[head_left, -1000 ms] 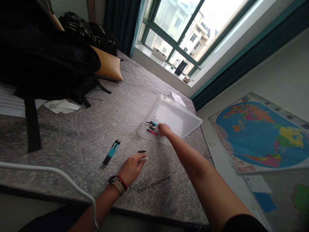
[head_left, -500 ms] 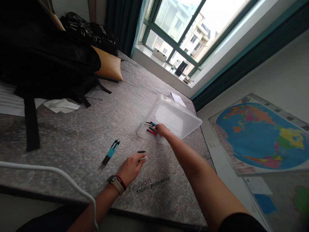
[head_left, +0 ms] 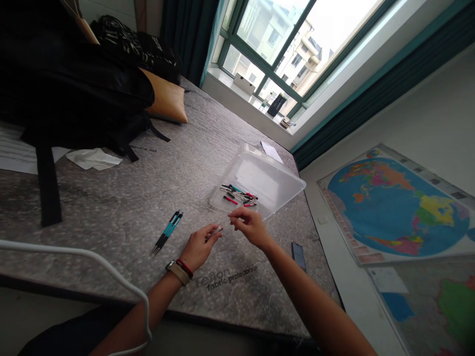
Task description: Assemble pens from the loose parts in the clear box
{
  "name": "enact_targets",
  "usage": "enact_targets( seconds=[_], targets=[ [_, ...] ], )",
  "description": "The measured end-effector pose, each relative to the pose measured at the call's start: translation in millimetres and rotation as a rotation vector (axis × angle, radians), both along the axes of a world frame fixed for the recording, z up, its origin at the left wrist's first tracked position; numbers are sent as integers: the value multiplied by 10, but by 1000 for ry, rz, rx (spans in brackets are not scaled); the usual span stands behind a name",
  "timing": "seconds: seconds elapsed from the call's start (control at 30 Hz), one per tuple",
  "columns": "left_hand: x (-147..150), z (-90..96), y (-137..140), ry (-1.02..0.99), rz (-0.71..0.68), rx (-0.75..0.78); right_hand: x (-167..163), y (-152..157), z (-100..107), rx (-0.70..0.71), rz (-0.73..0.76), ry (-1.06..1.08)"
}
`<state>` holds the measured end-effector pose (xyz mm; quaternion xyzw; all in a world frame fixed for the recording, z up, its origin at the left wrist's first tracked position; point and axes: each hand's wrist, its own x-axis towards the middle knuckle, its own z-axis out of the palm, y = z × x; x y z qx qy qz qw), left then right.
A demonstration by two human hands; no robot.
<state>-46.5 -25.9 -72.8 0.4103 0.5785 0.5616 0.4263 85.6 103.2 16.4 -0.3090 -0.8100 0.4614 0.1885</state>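
Observation:
My left hand [head_left: 201,243] is closed around a thin whitish pen barrel [head_left: 218,229], whose end pokes out past the fingertips. My right hand [head_left: 249,225] is in a pinch just to the right of it; anything between those fingertips is too small to make out. Behind the right hand, a shallow clear plastic box [head_left: 274,180] holds a pile of loose pen parts [head_left: 241,194] in black, white, red and teal. Two teal and black pens [head_left: 166,232] lie side by side on the table, left of my left hand.
A dark phone [head_left: 298,256] lies on the grey covered table [head_left: 193,173] near its right edge. A black bag [head_left: 85,94], a tan pouch [head_left: 168,101] and crumpled tissue [head_left: 94,158] occupy the left. A white cable [head_left: 92,262] arcs across the lower left.
My right hand has come back out of the plastic box toward my left hand, uncovering the pen parts. The phone has come into view from behind the right arm. My left hand has risen slightly.

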Motion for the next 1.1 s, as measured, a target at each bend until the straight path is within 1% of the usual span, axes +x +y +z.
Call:
enact_targets(
  seconds=[0.07,0.13,0.3,0.4,0.47,0.5,0.57,0.6,0.63,0.67,0.73,0.8,0.9,1.0,1.1],
  targets=[
    [26,12,-16,30,-10,22,12,-210,62,71,33,-49],
    [48,31,-39,48,-21,39,9,-306,85,138,54,-109],
    [59,79,-84,82,-33,60,37,-395,59,196,111,-184],
    [55,85,-86,116,-27,67,81,-343,59,207,200,-192],
    [58,76,-79,122,-26,59,104,-141,46,240,214,-219],
    [61,70,-74,122,-27,53,110,21,26,271,181,-248],
    [69,57,-66,118,-25,38,107,432,-51,384,-47,-333],
    [72,53,-63,117,-26,33,96,654,-107,417,-154,-418],
    [73,52,-62,118,-29,31,79,868,-171,421,-232,-530],
    [71,54,-61,120,-31,31,57,1060,-241,424,-282,-635],
    [60,65,-61,123,-32,32,2,1351,-382,445,-299,-817],
    [42,79,-58,124,-27,30,-61,1511,-506,451,-274,-931],
    [16,87,-47,117,-16,21,-151,1603,-638,441,-231,-996],
    [6,80,-29,103,-8,17,-215,1658,-704,440,-197,-1039],
    [12,72,-16,100,-4,17,-250,1721,-723,448,-184,-1064]
  ],
)
